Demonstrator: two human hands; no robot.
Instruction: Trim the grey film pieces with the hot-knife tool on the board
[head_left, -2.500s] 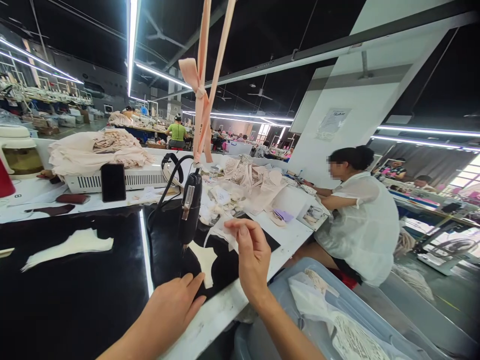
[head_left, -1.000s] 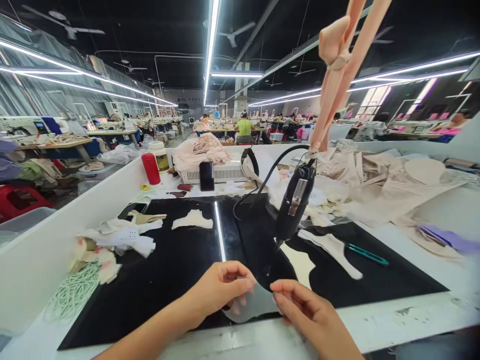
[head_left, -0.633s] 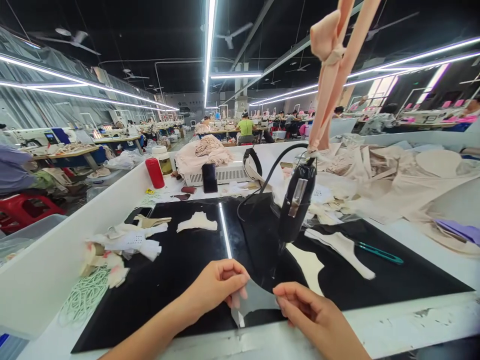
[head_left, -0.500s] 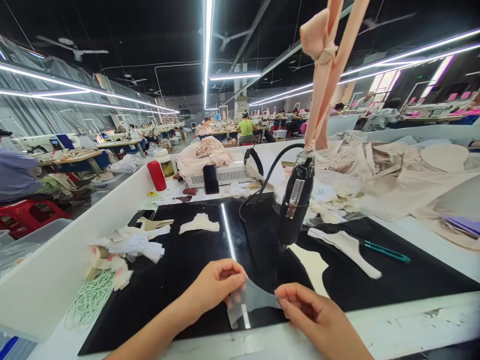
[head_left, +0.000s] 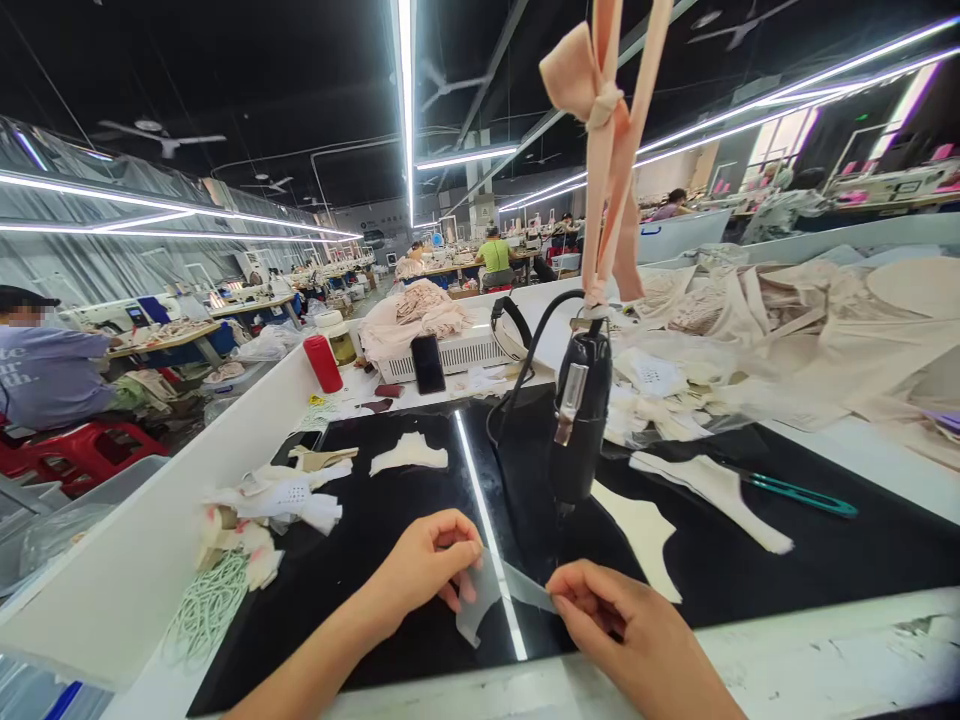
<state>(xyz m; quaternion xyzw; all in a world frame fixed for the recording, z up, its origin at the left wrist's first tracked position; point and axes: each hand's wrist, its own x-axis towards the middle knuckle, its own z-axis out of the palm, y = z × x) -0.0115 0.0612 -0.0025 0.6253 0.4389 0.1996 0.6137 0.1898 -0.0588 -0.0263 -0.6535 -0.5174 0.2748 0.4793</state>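
Observation:
Both my hands hold one thin, see-through curved film piece [head_left: 487, 592] just above the black work mat [head_left: 375, 520], near the table's front edge. My left hand [head_left: 424, 565] pinches its left end with closed fingers. My right hand [head_left: 622, 625] pinches its right end. Right behind them a black handheld cutting tool [head_left: 579, 415] hangs tip-down from a knotted peach fabric strap [head_left: 604, 130], with its cable looping to the left. A cream cut fabric piece [head_left: 643, 535] lies on the mat under the tool.
Green-handled scissors [head_left: 799, 493] and a long white cut piece [head_left: 712, 487] lie to the right. Fabric scraps [head_left: 277, 495] and pale green cord [head_left: 206, 600] sit at the left. Beige fabric piles [head_left: 795, 320], a red bottle [head_left: 322, 363], a phone [head_left: 428, 363] stand behind. Other workers sit at far tables.
2.5 s ago my view faced right, toward a seated person and a bin, with my right hand at the fabric pile. Now both hands hold the film, its left end hanging lower than half a second ago.

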